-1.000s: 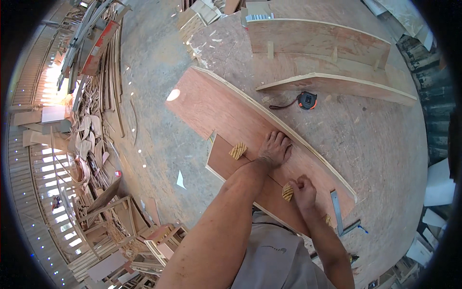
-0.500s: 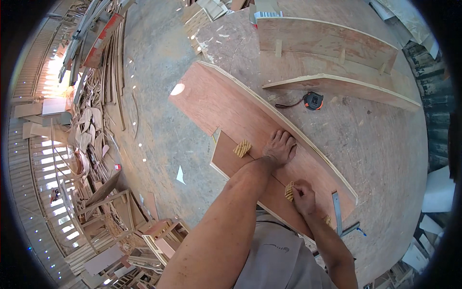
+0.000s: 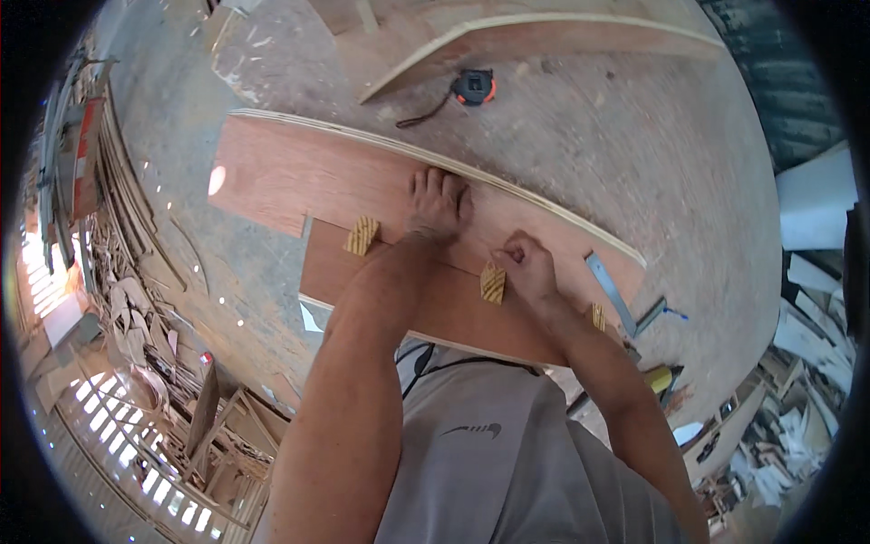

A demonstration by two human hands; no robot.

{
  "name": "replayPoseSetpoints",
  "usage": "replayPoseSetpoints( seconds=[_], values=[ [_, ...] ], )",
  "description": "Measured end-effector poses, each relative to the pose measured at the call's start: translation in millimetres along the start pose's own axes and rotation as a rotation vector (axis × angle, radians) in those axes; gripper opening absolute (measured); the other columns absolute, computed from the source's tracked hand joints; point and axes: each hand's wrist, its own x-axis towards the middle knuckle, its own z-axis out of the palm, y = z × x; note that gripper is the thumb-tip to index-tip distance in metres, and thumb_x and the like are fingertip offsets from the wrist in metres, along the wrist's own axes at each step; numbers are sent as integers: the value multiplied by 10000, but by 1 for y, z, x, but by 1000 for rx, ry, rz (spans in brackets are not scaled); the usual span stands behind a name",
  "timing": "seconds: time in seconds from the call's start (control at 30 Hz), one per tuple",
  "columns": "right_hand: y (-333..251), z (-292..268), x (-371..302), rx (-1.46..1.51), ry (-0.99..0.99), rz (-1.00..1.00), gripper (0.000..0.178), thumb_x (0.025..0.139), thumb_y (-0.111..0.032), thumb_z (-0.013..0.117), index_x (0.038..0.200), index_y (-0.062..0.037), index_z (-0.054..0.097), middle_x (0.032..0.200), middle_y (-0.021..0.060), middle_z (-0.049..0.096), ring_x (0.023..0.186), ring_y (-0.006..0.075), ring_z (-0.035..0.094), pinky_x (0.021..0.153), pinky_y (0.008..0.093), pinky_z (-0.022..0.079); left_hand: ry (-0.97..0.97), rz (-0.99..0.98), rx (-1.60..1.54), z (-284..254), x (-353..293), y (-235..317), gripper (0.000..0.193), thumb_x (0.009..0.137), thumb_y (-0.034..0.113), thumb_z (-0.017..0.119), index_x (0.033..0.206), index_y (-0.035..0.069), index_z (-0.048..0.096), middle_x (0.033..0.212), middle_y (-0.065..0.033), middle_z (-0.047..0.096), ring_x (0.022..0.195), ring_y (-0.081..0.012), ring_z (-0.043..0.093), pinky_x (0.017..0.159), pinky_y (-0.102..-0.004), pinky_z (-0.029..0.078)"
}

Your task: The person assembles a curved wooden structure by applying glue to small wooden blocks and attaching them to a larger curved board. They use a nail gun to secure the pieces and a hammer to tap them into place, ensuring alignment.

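Note:
My left hand (image 3: 439, 204) lies spread on a long reddish plywood panel (image 3: 308, 163), its fingertips by the upright strip (image 3: 399, 145) along the far edge. My right hand (image 3: 533, 265) is closed with thumb and fingers pinched, just beside a striped wooden block (image 3: 492, 283); whatever it pinches is too small to make out. That block stands over the seam between the panel and a second, nearer board (image 3: 435, 304). Another striped block (image 3: 362, 236) stands on the seam left of my left forearm. A third block (image 3: 598, 315) shows partly beyond my right wrist.
A metal try square (image 3: 612, 290) rests across the panel's right end. Beyond the panel are a black and orange tape measure (image 3: 474, 86) and a curved plywood frame (image 3: 544, 36). Offcuts (image 3: 127, 308) pile up at the left; a yellow-handled tool (image 3: 660, 376) lies at the right.
The view has turned and shifted, so the panel lies more level. My right hand has moved slightly away from the middle block, toward the panel's far side. My left hand stays on the panel.

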Motion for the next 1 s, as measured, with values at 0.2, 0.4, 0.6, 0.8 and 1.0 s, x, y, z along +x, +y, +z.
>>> replayPoseSetpoints(
  seconds=[0.2, 0.4, 0.6, 0.8, 1.0],
  values=[
    [4, -2, -17, -153, 30, -315, 164, 853, -126, 739, 912, -9, 641, 973, 130, 643, 909, 308, 637, 788, 387, 531, -39, -12, 14, 3, -3, -2, 277, 857, 327, 619, 984, 81, 621, 1020, -151, 556, 1007, -366, 516, 932, -507, 387],
    [5, -5, -23, -131, -88, -322, 181, 876, -112, 703, 1029, -22, 669, 1074, 141, 658, 1020, 311, 643, 879, 392, 530, -25, -14, 11, 3, -3, -3, 263, 845, 313, 625, 985, 90, 632, 1011, -154, 562, 1007, -367, 513, 923, -512, 384],
    [7, -11, -33, -65, -108, -285, 91, 836, -98, 726, 895, -37, 695, 980, 119, 708, 1002, 316, 661, 933, 404, 509, -12, 6, -49, 2, -1, 0, 253, 834, 293, 621, 994, 98, 637, 1025, -164, 564, 1024, -380, 506, 928, -537, 381],
    [10, -13, -12, -81, -58, -480, 76, 825, -100, 727, 839, -33, 694, 942, 108, 709, 965, 309, 669, 923, 415, 510, -103, -35, -7, 1, -3, 1, 466, 858, 368, 589, 1167, 19, 586, 1189, -251, 522, 1137, -465, 461, 1003, -594, 328],
    [-1, -2, -8, -108, 43, -161, 85, 830, -99, 712, 851, -19, 689, 921, 116, 693, 939, 315, 660, 897, 419, 519, -220, -70, 59, -7, 1, 6, 581, 893, 402, 543, 1261, -47, 535, 1293, -284, 497, 1238, -465, 426, 1083, -581, 281]
  ],
)
